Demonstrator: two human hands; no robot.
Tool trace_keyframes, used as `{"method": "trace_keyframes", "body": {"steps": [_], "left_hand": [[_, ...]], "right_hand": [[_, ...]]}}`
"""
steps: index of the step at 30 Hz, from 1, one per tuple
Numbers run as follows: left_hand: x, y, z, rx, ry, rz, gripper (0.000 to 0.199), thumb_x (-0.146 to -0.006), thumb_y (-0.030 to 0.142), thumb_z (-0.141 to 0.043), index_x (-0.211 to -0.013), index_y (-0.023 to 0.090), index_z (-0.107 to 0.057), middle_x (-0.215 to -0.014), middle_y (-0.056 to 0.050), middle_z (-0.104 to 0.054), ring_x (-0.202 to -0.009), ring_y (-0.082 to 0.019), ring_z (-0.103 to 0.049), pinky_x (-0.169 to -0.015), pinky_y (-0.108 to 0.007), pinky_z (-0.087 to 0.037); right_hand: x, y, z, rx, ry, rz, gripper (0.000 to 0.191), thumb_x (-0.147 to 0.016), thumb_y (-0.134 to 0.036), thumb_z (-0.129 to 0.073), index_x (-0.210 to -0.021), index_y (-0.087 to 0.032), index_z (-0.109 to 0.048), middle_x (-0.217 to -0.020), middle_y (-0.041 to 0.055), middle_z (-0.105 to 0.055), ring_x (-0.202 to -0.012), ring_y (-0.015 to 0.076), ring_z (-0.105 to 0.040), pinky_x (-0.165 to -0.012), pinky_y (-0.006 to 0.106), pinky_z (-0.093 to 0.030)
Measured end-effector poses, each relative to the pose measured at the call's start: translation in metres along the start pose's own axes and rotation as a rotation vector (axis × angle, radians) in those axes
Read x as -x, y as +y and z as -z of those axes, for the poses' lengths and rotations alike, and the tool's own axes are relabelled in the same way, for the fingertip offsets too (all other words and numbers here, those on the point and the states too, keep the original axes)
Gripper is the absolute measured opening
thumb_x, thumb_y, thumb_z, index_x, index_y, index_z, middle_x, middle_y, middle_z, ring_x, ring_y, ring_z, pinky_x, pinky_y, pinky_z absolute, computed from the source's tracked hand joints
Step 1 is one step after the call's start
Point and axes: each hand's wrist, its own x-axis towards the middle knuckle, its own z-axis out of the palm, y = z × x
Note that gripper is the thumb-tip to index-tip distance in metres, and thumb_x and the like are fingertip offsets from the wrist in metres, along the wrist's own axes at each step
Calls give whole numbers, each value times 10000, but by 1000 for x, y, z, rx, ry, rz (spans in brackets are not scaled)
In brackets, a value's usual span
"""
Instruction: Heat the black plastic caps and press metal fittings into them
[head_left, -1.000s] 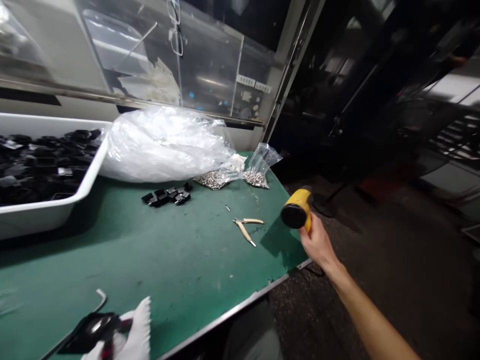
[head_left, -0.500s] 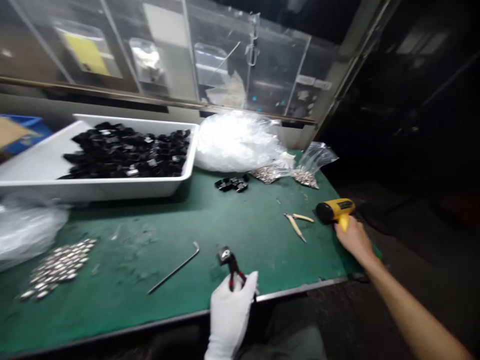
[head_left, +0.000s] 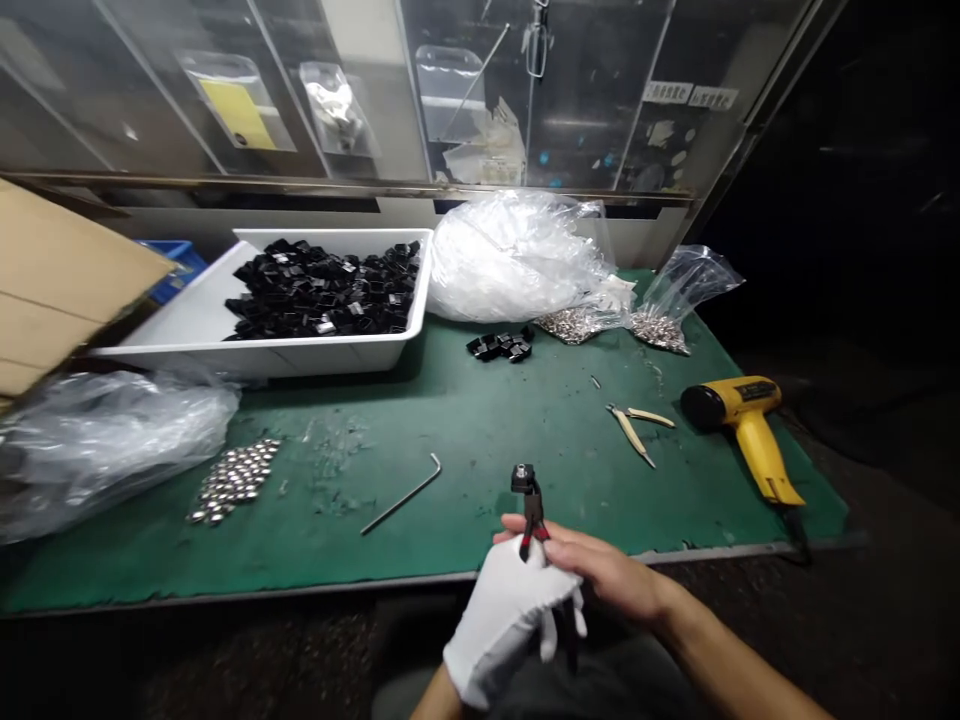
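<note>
My left hand (head_left: 504,612), in a white glove, is closed around dark pliers (head_left: 533,512) with red on the handles. At the pliers' jaws sits a small black part (head_left: 523,477) with a metal piece in its top. My bare right hand (head_left: 600,570) wraps round the pliers from the right, fingertips behind them and thumb in front, against the glove. To the right, a yellow heat gun (head_left: 757,440) lies on the green mat (head_left: 450,410). Left of my hands lies an L-shaped hex key (head_left: 401,496).
A white tray (head_left: 337,352) of black parts stands at back left. Cream-handled cutters (head_left: 632,435), a small pile of black parts (head_left: 501,346), a large plastic bag (head_left: 517,260), bagged metal bits (head_left: 660,330) and shiny metal pieces (head_left: 236,480) lie around. Cardboard (head_left: 67,280) juts in left.
My right hand has let go of the heat gun, which now lies on the mat, and has come over to the pliers in my left hand. The view has shifted left.
</note>
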Motion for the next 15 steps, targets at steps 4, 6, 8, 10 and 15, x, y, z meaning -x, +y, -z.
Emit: {"method": "trace_keyframes", "body": {"steps": [4, 6, 8, 10, 15], "left_hand": [[16, 3, 9, 34, -57, 37, 318, -611, 413, -834, -718, 145, -700, -744, -75, -685, -739, -206, -625, -663, -303, -513], [22, 3, 9, 91, -65, 59, 371, -621, 413, -837, -816, 120, -722, -789, -79, -691, -732, -186, -618, -649, -283, -506], [24, 3, 7, 138, -74, 82, 397, -639, 417, -832, -874, 115, -723, -799, -79, -687, -721, -179, -620, -638, -277, -507], [22, 3, 3, 144, -65, 75, 403, -635, 426, -836, -881, 130, -717, -803, -82, -689, -735, -197, -640, -644, -294, -523], [13, 5, -1, 6, 0, 22, 320, -698, 482, -787, -799, 190, -702, -789, -86, -703, -802, -239, -676, -676, -327, -549]], "right_hand": [[-2, 12, 1, -194, -14, -18, 525, -975, -406, -564, -1459, -204, -570, -1443, 107, -590, -1311, 273, -551, -1153, 408, -340], [0, 14, 0, -227, 28, -18, 513, -965, -419, -591, -1420, -183, -607, -1365, 121, -636, -1221, 274, -603, -1101, 411, -391], [2, 14, -1, -200, 54, 10, 517, -941, -434, -650, -1393, -184, -631, -1399, 119, -612, -1259, 277, -576, -1100, 403, -391], [4, 13, -1, -182, 66, 39, 503, -913, -440, -702, -1348, -191, -667, -1502, 107, -529, -1329, 282, -525, -1112, 384, -380], [0, 16, -4, -243, 193, 43, 428, -925, -470, -689, -1213, -157, -735, -1456, 134, -574, -1219, 270, -602, -1031, 354, -438]]}}
